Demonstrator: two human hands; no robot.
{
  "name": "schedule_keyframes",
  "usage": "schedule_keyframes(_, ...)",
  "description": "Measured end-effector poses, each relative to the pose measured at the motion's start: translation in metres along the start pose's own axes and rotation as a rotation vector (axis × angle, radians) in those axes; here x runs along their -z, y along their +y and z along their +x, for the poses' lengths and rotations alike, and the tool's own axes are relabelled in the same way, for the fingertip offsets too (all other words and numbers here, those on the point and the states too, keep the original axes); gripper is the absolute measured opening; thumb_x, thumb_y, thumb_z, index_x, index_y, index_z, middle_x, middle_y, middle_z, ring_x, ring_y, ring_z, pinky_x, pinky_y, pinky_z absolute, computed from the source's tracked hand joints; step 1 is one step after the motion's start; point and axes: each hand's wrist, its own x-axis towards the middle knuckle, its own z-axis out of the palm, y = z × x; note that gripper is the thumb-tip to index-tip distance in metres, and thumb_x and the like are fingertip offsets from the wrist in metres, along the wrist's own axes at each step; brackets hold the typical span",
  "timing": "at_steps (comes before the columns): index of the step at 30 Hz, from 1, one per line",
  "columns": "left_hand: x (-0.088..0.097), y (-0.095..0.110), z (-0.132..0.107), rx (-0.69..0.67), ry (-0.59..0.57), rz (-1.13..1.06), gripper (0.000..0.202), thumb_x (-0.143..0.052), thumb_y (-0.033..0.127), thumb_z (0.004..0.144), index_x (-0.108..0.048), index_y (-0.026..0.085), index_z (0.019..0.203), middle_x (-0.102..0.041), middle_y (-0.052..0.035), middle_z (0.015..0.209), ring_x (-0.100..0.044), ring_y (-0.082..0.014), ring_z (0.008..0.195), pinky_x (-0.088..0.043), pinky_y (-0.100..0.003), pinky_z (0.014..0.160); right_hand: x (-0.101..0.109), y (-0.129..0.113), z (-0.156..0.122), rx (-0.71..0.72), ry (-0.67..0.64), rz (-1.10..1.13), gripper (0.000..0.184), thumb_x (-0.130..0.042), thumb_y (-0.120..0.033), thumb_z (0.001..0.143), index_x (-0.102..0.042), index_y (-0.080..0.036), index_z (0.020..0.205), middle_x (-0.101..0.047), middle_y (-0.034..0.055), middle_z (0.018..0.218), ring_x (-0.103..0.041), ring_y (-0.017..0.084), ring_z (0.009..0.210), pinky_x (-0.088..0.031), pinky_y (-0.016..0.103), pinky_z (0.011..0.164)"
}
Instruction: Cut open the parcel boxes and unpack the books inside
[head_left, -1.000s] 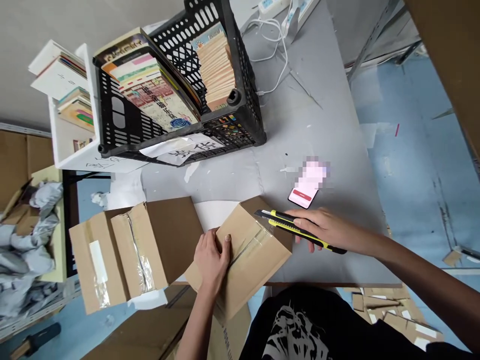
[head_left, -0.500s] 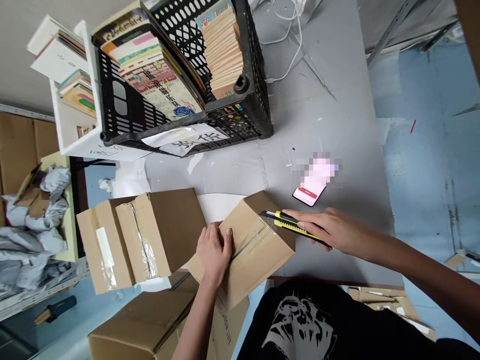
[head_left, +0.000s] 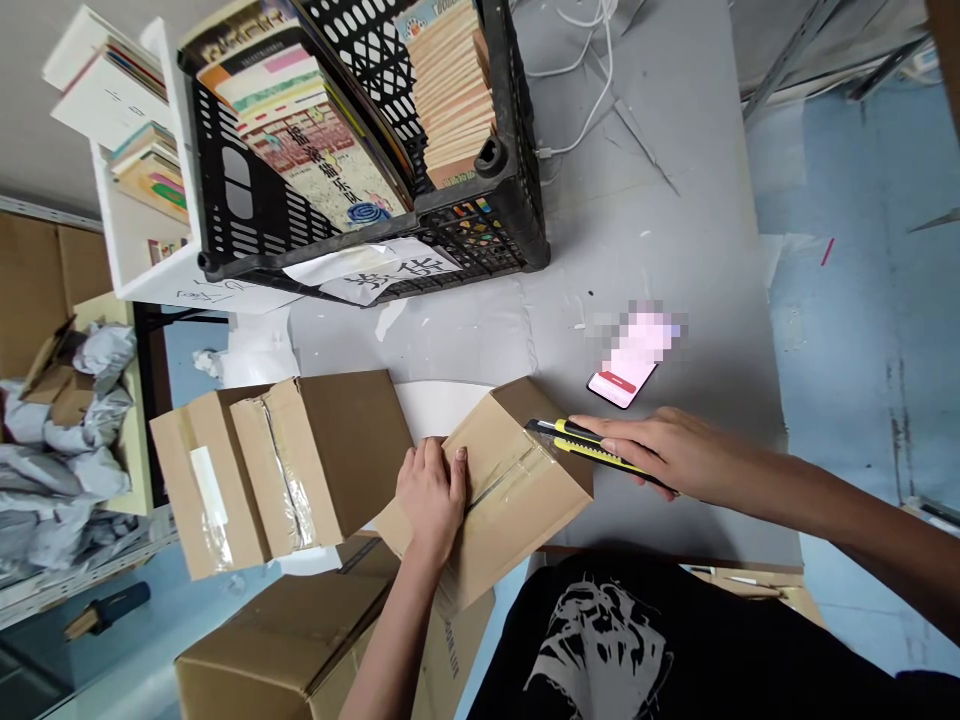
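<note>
My left hand (head_left: 430, 500) presses flat on a taped cardboard box (head_left: 510, 490) lying on the grey table, its fingers near the clear tape seam. My right hand (head_left: 664, 450) grips a yellow and black utility knife (head_left: 592, 447), whose blade end rests at the box's upper right corner, on the tape. Another taped cardboard box (head_left: 277, 465) lies to the left, touching nothing of mine. Its top flap stands open or loose, and a white label and clear tape show on it.
A black plastic crate (head_left: 360, 170) full of books stands at the table's far side, beside a white shelf (head_left: 142, 270) of books. A smartphone (head_left: 622, 375) lies right of the box, its upper part blurred. Grey mailer bags (head_left: 67, 440) lie at far left; a cardboard box (head_left: 285, 640) sits below.
The knife has moved slightly left and now sits closer to the tape on the box. My left hand stays on the box. The view has shifted slightly, with the scene sliding upward.
</note>
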Motion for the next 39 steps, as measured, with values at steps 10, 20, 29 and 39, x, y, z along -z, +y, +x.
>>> schedule_keyframes(10, -0.003, 0.0, -0.001, -0.007, 0.013, 0.011, 0.029, -0.028, 0.038, 0.096, -0.048, 0.021, 0.082, -0.057, -0.0064, 0.081, -0.048, -0.0229, 0.076, -0.034, -0.033, 0.069, -0.007, -0.002, -0.019, -0.089, -0.004, 0.014, 0.045, -0.032, -0.037, 0.096, -0.047, -0.028, 0.138, -0.039, -0.0084, 0.039, -0.033, 0.008, 0.034, -0.026, 0.022, 0.043)
schedule_keyframes(20, -0.002, 0.002, -0.001, -0.012, 0.019, 0.046, 0.031, -0.026, 0.038, 0.096, -0.048, 0.021, 0.083, -0.057, -0.0069, 0.082, -0.049, -0.0231, 0.076, -0.033, -0.033, 0.068, -0.013, -0.005, -0.023, -0.027, 0.109, -0.169, 0.044, -0.033, -0.04, 0.095, -0.053, -0.031, 0.133, -0.034, -0.008, 0.039, -0.025, 0.008, 0.034, -0.019, 0.024, 0.043)
schedule_keyframes(29, -0.003, 0.001, -0.002, -0.015, 0.025, 0.049, 0.03, -0.028, 0.037, 0.096, -0.048, 0.021, 0.081, -0.057, -0.0072, 0.082, -0.048, -0.0233, 0.076, -0.032, -0.033, 0.068, -0.018, -0.01, -0.027, -0.038, 0.149, -0.237, 0.043, -0.033, -0.038, 0.095, -0.054, -0.033, 0.131, -0.035, -0.0067, 0.043, -0.028, 0.009, 0.036, -0.02, 0.024, 0.045)
schedule_keyframes(39, -0.002, 0.003, -0.002, -0.011, 0.029, 0.028, 0.031, -0.028, 0.038, 0.096, -0.049, 0.02, 0.081, -0.058, -0.0071, 0.082, -0.049, -0.0232, 0.076, -0.033, -0.034, 0.07, -0.024, -0.013, -0.036, -0.082, 0.143, -0.267, 0.044, -0.031, -0.038, 0.095, -0.052, -0.03, 0.134, -0.036, -0.006, 0.046, -0.029, 0.009, 0.037, -0.018, 0.024, 0.044)
